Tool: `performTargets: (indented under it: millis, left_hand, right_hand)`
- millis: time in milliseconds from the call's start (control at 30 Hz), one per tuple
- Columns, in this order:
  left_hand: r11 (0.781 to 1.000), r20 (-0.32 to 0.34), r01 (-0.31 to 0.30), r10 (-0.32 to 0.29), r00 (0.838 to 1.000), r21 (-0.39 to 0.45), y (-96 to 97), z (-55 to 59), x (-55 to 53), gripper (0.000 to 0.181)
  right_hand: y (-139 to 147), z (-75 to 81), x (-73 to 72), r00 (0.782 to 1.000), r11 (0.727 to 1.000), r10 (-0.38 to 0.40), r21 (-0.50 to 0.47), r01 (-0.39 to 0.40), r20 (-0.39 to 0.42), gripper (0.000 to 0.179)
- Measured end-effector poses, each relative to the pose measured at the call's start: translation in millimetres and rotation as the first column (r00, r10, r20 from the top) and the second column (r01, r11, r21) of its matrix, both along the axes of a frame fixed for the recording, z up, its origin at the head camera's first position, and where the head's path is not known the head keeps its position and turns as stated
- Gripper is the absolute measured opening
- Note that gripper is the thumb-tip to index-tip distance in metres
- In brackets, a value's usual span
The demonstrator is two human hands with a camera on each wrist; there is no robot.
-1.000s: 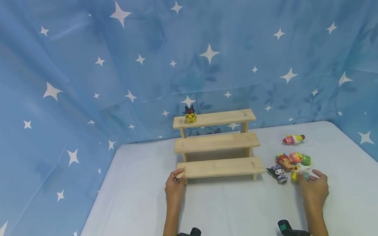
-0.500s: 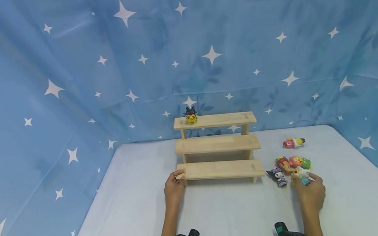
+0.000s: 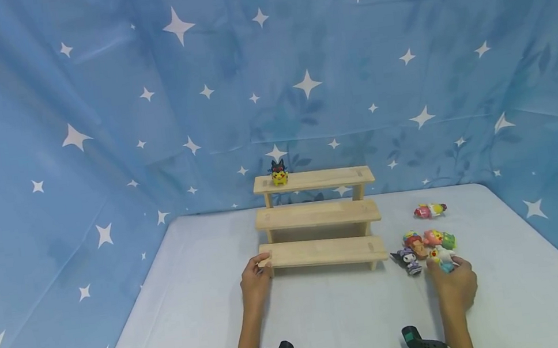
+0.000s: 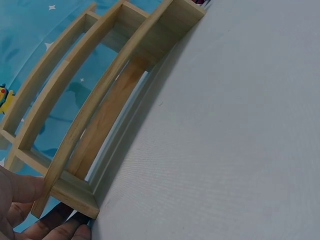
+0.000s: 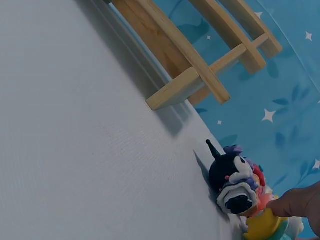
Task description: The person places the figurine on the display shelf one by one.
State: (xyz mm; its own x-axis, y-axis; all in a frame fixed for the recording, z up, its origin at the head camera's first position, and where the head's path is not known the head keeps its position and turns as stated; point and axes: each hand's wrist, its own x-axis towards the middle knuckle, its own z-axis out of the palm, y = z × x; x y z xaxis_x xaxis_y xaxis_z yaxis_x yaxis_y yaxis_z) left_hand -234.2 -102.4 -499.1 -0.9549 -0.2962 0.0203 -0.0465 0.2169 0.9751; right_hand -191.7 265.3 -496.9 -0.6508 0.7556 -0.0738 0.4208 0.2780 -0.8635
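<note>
My left hand [image 3: 254, 281] grips the left end of the lowest board of a three-tier wooden shelf [image 3: 322, 251]. In the left wrist view, its thumb lies against the board [image 4: 75, 135], with fingers around the shelf's end. My right hand [image 3: 455, 286] pinches a small white, yellow and blue toy figure [image 3: 445, 258] between thumb and fingers at the near side of a cluster. The right wrist view shows the thumb on the figure's yellow part [image 5: 264, 225]; the other fingers are mostly out of sight. A black-and-purple figure [image 3: 410, 262] stands just left of it.
Touching the cluster are a red-haired figure [image 3: 415, 244], a pink one [image 3: 432, 237] and a green one [image 3: 448, 241]. A pink-and-yellow figure [image 3: 430, 210] lies farther back. A yellow figure with black ears [image 3: 279, 174] stands on the top board. Behind hangs a starry blue cloth [image 3: 310, 112].
My right hand has shifted slightly left and its fingers have drawn in around the white, yellow and blue figure. The left hand stays on the shelf. The head view has shifted a little.
</note>
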Motion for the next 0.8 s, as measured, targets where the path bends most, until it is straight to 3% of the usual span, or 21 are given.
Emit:
performTargets:
  millis: [400,633,733,800]
  left_hand:
    - [1.0,0.002,-0.004,0.004,1.0,0.005,0.9,0.0,-0.1,0.023]
    - [1.0,0.001,-0.011,0.011,1.0,-0.01,1.0,1.6,0.5,0.022]
    - [1.0,0.001,-0.008,0.008,1.0,-0.012,0.8,2.3,0.8,0.023]
    - [1.0,0.003,-0.007,0.007,1.0,-0.012,1.1,2.1,0.8,0.023]
  right_hand:
    - [1.3,5.2,1.1,0.999,0.998,-0.051,-0.034,0.051,-0.001,0.064]
    - [11.8,4.4,6.6,0.992,0.988,-0.076,-0.139,0.062,-0.096,0.067]
    - [16.3,7.7,6.4,0.984,0.957,-0.076,-0.29,0.026,-0.164,0.071]
    - [18.1,12.0,4.6,0.973,0.904,-0.098,-0.427,-0.002,-0.211,0.073]
